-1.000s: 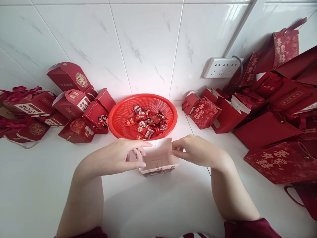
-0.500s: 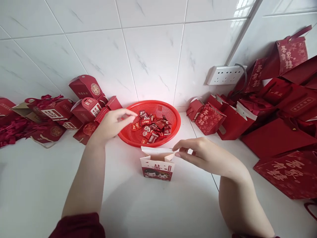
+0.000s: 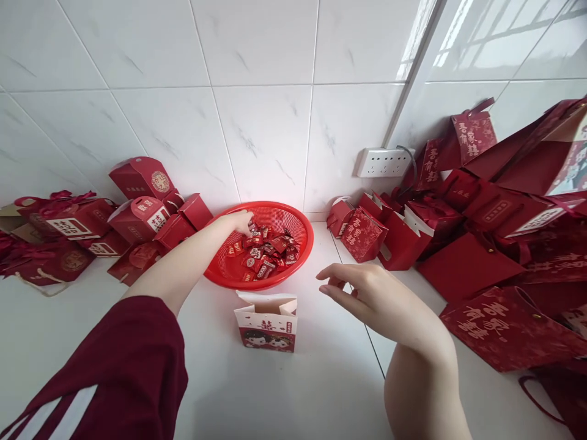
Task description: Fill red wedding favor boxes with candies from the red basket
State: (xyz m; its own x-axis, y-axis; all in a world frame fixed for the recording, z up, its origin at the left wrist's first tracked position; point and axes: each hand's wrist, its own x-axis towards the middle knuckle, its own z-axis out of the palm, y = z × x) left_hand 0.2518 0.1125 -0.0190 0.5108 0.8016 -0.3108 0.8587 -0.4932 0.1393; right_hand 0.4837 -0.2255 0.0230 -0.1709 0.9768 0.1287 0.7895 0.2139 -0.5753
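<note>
The main risk, I judge, lies with the white-and-red paper box printed with two cartoon faces [image 3: 268,330], upright on the white bench [image 3: 330,385] just in front of the round red perforated plastic basket [image 3: 291,221]: its sides crease inward and narrow the mouth, so a small wrapped sweet could catch on a fold, and a light, unsupported box could tip if brushed. Sweets pinched loosely from the heap of red-wrapped sweets [image 3: 271,250] could also slip. The left forearm passes close to the red cardboard boxes [image 3: 137,221], which a swing of the elbow might nudge

The left hand [image 3: 242,222] reaches down inside the basket, fingers at the sweets (whether they grip one, I cannot tell). The right hand [image 3: 351,288] hovers empty beside the paper box, wrist bent, fingers loosely curled, thumb apart from the fingertips
</note>
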